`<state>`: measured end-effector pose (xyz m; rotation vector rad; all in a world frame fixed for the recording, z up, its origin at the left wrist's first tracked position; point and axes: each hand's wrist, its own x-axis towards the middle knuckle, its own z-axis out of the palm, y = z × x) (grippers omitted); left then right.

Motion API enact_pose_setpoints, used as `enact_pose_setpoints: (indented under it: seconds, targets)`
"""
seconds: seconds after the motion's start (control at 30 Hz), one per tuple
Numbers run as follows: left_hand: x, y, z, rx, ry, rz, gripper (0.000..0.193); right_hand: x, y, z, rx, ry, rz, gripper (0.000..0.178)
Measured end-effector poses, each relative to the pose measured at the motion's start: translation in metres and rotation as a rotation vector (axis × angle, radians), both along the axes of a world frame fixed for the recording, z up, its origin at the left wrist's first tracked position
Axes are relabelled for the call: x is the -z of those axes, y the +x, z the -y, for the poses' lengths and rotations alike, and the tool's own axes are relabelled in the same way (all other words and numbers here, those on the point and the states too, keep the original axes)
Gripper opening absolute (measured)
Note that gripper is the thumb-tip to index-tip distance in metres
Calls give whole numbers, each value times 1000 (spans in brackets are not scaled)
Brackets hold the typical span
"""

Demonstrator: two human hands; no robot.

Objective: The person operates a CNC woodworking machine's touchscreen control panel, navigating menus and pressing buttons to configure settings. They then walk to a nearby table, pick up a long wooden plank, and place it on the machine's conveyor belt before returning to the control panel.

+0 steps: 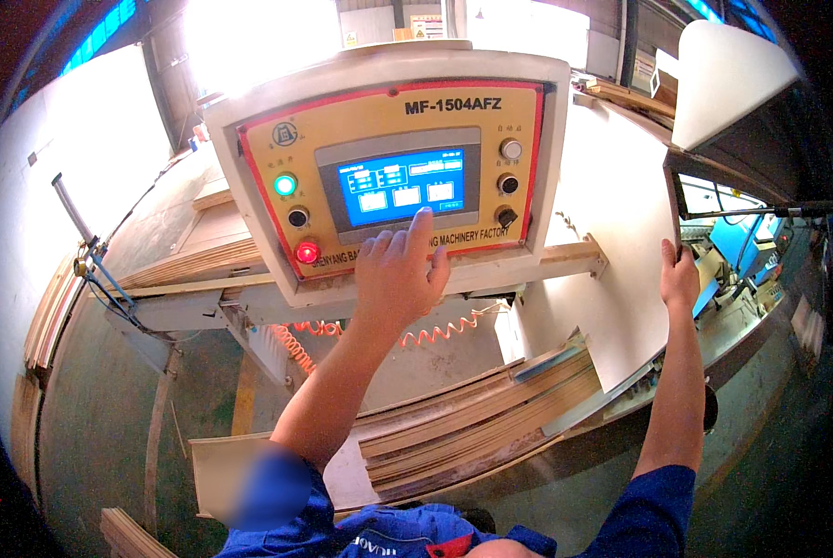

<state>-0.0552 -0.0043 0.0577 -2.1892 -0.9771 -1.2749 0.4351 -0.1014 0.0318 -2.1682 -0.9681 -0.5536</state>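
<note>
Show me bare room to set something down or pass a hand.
Bare floor shows beside the left-edge board stack. A hand could probably pass between control panel and right hand. Crowded below the panel: wooden strips, orange hoses.

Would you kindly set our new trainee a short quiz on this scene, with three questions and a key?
1. Which hand has a finger pointing at the screen?

2. True or false: the green light sits above the red light.

3. The right hand is at the edge of a large board. What colour is that board?
A) black
B) white
C) green

Key:
1: the left hand
2: true
3: B
</note>
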Motion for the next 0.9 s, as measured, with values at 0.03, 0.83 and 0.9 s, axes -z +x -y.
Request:
enact_pose_setpoints:
  seconds: [0.03, 0.83, 0.9]
  targets:
    - [5, -2, -1, 13, 24, 15, 58, 0, 0, -1, -3, -4, -2, 66]
    - [27, -29, -2, -116, 14, 52, 56, -1, -1, 2, 7, -29, -11, 71]
    - [29, -30, -2, -115, -4, 43, 56, -2, -3, 3, 12, -31, -9, 71]
